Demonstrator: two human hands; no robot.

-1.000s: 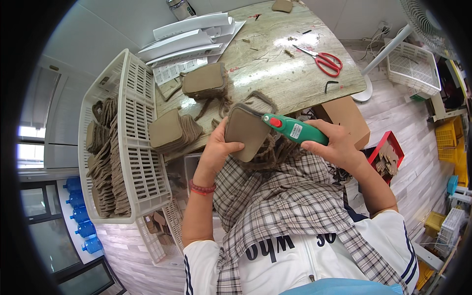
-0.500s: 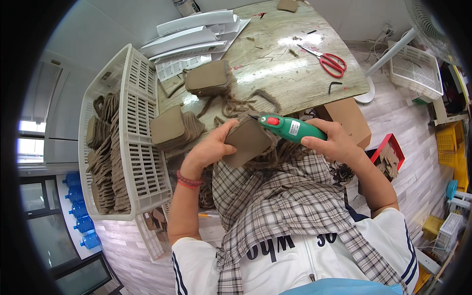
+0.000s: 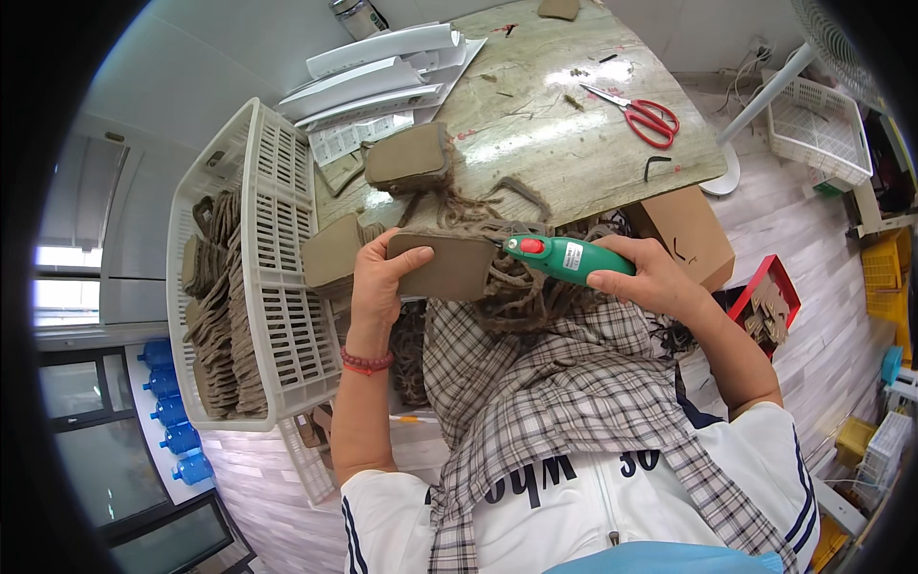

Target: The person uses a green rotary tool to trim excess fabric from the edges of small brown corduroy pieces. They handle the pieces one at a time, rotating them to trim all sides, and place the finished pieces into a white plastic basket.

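Between its thumb and fingers, my left hand [image 3: 382, 282] grips a brown padded piece [image 3: 445, 266] with rounded corners. My right hand [image 3: 650, 273] is wrapped round a green electric cutter [image 3: 564, 256] with a red button. The cutter's dark tip touches or nearly touches the piece's right edge; I cannot tell which. Tangled brown trimmed strips [image 3: 521, 292] hang below the tool and over my lap. A stack of similar brown pieces [image 3: 335, 251] is just left of my left hand, and another stack [image 3: 406, 158] sits farther back on the table.
A white plastic crate [image 3: 277, 335] full of brown pieces stands at the left. On the table [image 3: 535, 124] lie red-handled scissors [image 3: 650, 120], a black hex key [image 3: 655, 165] and white papers [image 3: 382, 77]. At the right are a cardboard box [image 3: 684, 234] and a red box [image 3: 770, 297].
My left hand has shifted left and turned the brown piece, so its long edge now lies nearly level. The cutter has moved slightly down, now at the piece's right edge.
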